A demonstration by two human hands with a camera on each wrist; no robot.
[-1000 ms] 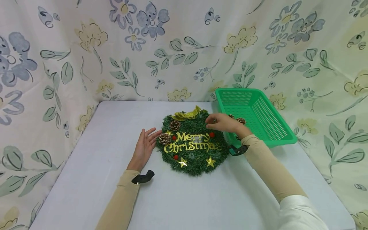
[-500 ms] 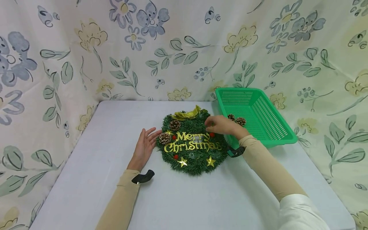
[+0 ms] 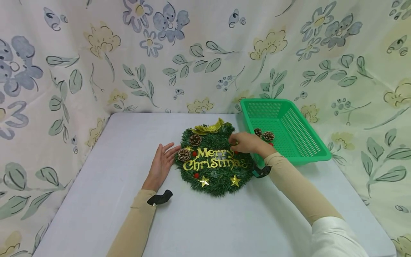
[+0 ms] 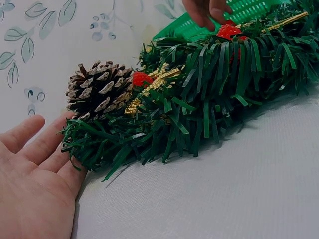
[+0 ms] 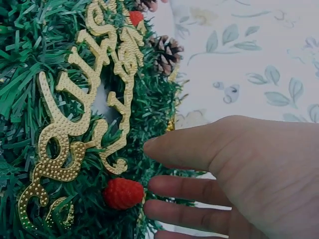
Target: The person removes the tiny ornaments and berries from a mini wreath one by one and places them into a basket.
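Note:
A green tinsel wreath (image 3: 218, 182) lies on the table, bearing gold "Merry Christmas" lettering (image 3: 216, 163). Pine cones (image 3: 195, 140), red berries (image 4: 230, 32), gold stars (image 3: 235, 180) and a gold bow (image 3: 208, 128) decorate it. My left hand (image 3: 159, 167) lies palm up at its left edge, straight fingers touching the greenery beside a pine cone (image 4: 99, 89). Over the upper right part, my right hand (image 3: 248, 143) reaches with thumb and fingers apart. In the right wrist view its fingertips are at a red berry (image 5: 123, 193), and nothing shows between thumb and forefinger.
A green plastic basket (image 3: 316, 137) stands tilted at the back right, beside the wreath. Inside are pine cones (image 3: 268, 136) and something red, partly behind my right arm. The white table (image 3: 205, 225) backs onto a floral curtain (image 3: 205, 46).
My right hand has dropped slightly towards the berry at the wreath's upper right, uncovering more of the pine cones in the basket. The left hand and the wreath have stayed put.

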